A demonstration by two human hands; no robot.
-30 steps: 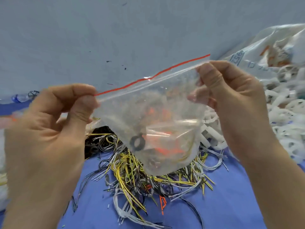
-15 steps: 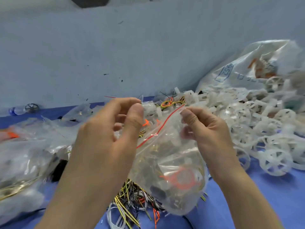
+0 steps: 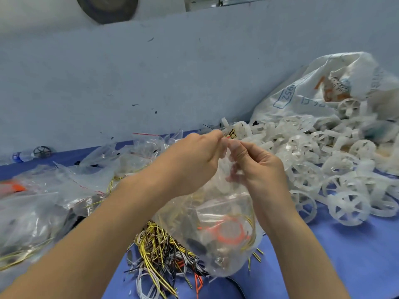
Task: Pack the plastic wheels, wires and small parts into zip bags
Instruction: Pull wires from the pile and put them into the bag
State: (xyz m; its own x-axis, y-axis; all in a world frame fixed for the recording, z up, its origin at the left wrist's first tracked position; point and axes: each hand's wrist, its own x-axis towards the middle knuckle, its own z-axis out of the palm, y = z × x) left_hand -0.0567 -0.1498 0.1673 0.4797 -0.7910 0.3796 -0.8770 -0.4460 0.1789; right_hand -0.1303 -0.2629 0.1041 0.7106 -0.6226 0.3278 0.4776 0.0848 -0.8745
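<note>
Clear plastic zip bag (image 3: 216, 234), loaded with small parts, was pinched at its top by left hand (image 3: 194, 160) and right hand (image 3: 257, 167), centre-near; sealing judged underway; white plastic wheels (image 3: 323, 158) right and yellow-black wires (image 3: 159, 249) near were not yet packed; filled bags (image 3: 43, 203) were piled left.

- Your left hand (image 3: 194, 162) is held up, thumb and fingers pinching the top of the zip bag (image 3: 218, 240).
- Your right hand (image 3: 257, 167) pinches just beside it, the thumbs almost touching.
- Your bare forearms converge from below.
</note>
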